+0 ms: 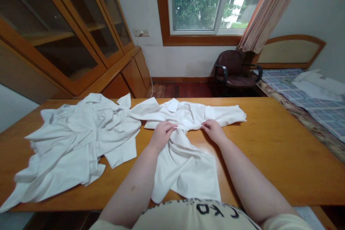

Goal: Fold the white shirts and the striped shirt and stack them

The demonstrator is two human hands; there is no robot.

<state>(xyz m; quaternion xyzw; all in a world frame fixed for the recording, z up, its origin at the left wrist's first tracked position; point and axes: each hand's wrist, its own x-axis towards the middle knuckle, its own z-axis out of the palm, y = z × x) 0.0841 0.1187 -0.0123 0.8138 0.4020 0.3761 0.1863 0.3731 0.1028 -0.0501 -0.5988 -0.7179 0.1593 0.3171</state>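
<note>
A white shirt (188, 169) lies bunched on the table in front of me, its sleeves stretched out to both sides and its lower part spread toward my body. My left hand (163, 133) pinches the cloth left of the shirt's middle, thumb and fingers together. On the right, my right hand (214, 130) has its fingertips closed on the cloth's near edge, beside the right sleeve. To the left rests a heap of white shirts (81, 133), crumpled and touching the left sleeve; how many garments it holds I cannot tell.
The brown wooden table (269, 151) runs across the view. A glass-door cabinet (81, 36) stands at the left. Beyond the table are a window (199, 3), a dark red office chair (234, 68) and a bed (304, 90) with a checked sheet.
</note>
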